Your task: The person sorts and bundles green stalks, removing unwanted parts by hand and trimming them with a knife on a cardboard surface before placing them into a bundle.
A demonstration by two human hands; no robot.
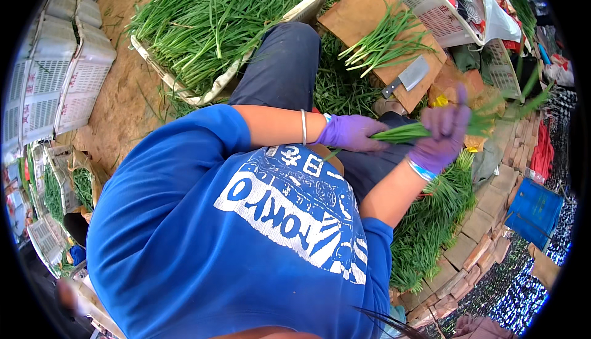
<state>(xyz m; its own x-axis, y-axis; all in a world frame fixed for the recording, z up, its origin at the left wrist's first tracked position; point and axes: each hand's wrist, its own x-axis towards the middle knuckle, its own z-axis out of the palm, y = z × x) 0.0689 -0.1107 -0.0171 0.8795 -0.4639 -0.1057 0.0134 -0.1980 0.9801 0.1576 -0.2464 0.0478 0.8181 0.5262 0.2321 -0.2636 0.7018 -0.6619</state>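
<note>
My left hand (354, 133), in a purple glove, is closed around the stem end of a bunch of garlic chives (400, 133) held across my lap. Farther along the bunch, my right hand (439, 134), also gloved in purple, has its fingers curled on the leaves with one finger raised; motion blurs it. Loose leaf tips fan out past it to the right. Ahead, a wooden board (355, 14) carries a smaller bunch of cut chives (386, 42) and a cleaver (414, 73), its dark handle toward me.
A pale crate (212, 94) heaped with chives stands ahead left of my knee. More chives (431, 228) are piled to my right, beside brick paving (486, 206). White crates (86, 80) are stacked at the far left; another white crate (425, 6) holding bags sits beyond the board.
</note>
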